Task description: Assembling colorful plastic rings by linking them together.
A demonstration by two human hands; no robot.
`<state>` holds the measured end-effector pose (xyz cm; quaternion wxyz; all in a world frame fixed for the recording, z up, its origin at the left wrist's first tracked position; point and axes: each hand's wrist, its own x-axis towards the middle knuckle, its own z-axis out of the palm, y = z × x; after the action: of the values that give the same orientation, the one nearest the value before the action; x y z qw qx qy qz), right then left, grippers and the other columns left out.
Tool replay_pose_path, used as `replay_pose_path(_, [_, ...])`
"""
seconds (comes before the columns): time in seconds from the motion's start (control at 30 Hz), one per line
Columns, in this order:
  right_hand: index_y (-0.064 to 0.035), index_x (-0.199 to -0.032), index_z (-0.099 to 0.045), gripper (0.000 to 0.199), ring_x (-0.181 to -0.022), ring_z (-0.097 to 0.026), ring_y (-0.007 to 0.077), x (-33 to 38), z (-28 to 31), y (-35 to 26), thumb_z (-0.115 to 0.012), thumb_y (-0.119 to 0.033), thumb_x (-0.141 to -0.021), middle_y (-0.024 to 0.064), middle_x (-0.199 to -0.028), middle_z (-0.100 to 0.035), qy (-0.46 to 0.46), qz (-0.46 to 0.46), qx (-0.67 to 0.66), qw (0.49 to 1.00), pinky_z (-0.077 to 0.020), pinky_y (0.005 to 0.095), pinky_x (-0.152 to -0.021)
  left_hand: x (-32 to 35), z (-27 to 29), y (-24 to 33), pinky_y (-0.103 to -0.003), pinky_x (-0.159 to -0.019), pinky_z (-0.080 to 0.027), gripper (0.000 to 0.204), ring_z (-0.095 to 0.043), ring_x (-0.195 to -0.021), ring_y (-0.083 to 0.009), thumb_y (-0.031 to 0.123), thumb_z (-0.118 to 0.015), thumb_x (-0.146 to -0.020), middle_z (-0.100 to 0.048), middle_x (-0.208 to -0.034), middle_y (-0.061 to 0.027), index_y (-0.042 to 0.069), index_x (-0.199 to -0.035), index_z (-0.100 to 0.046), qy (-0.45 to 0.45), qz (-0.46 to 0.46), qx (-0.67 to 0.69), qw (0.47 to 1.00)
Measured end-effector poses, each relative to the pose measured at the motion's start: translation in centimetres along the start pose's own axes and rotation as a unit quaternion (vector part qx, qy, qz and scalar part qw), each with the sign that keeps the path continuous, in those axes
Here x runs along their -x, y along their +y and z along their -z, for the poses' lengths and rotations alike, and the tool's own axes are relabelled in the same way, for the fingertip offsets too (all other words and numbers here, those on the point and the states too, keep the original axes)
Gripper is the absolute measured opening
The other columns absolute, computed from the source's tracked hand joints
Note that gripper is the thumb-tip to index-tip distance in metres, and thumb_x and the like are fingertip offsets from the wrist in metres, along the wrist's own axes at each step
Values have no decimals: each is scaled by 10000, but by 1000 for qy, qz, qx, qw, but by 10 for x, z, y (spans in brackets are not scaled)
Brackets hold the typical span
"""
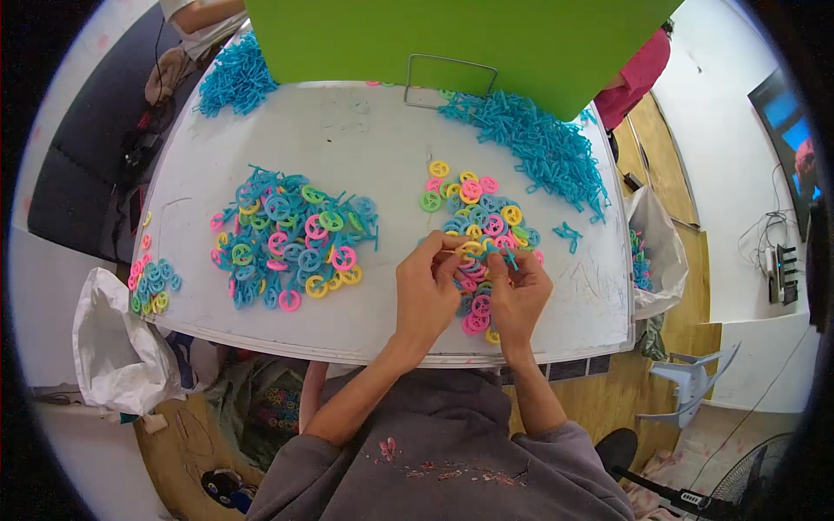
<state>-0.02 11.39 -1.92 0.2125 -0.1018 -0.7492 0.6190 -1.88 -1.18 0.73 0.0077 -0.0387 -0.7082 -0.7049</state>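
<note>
A grey sweatshirt (pixel 452 451) with sleeves pushed up past the elbows, pinkish-red flecks of paint-like marks scattered across its front, forearms bare

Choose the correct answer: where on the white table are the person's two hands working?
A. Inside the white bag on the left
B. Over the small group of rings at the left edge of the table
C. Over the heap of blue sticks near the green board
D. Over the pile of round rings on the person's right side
D: the left hand and right hand meet over the right-side pile of rings, pinching small pieces between the fingertips.
</note>
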Motion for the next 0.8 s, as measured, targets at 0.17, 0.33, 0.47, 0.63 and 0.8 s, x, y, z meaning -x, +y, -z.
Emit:
replay_pose_path(0.17, [47,-938,-643,149,-651,-569,86,-6,-2,-4,-693,-37,-825,46,-745,-645,-21,-15,-3,1000,-457,241,-573,-5,3,-8,-240,-648,-480,181,-574,-715,-104,-73,-524,-887,-646,-866,-68,-18,-1040,-605,-2,22,23,999])
replay_pose_path(0.33, [27,-919,-670,154,-649,-573,90,-9,-1,-17,-716,-70,-808,57,-735,-651,-98,-25,17,995,-453,240,-572,-2,22,-7,-263,-695,-505,207,-606,-764,-135,-42,-554,-884,-652,-894,-87,-3,-1079,-609,-9,-14,3,1000])
replay_pose_path(0.47, [-10,-904,-689,187,-680,-622,155,-20,-7,-31,-741,-140,-779,99,-745,-656,-189,10,141,972,-471,274,-600,5,44,47,-341,-717,-526,373,-632,-785,-236,33,-690,-765,-660,-900,-101,62,-1131,-623,81,-256,-248,931])
replay_pose_path(0.63, [-29,-853,-677,142,-752,-596,281,-44,-82,-35,-706,-153,-789,116,-825,-618,-234,279,143,920,-468,361,-636,41,59,151,-361,-807,-483,428,-558,-1025,-202,120,-762,-603,-575,-1095,-54,158,-1023,-685,-300,-417,-156,844])
replay_pose_path(0.8, [-29,-795,-673,270,-758,-588,320,-65,-156,-49,-700,-298,-780,146,-789,-606,-249,311,121,909,-459,433,-669,61,26,171,-353,-780,-456,324,-538,-998,-183,193,-742,-627,-546,-1063,-37,141,-941,-678,-361,-413,-138,825])
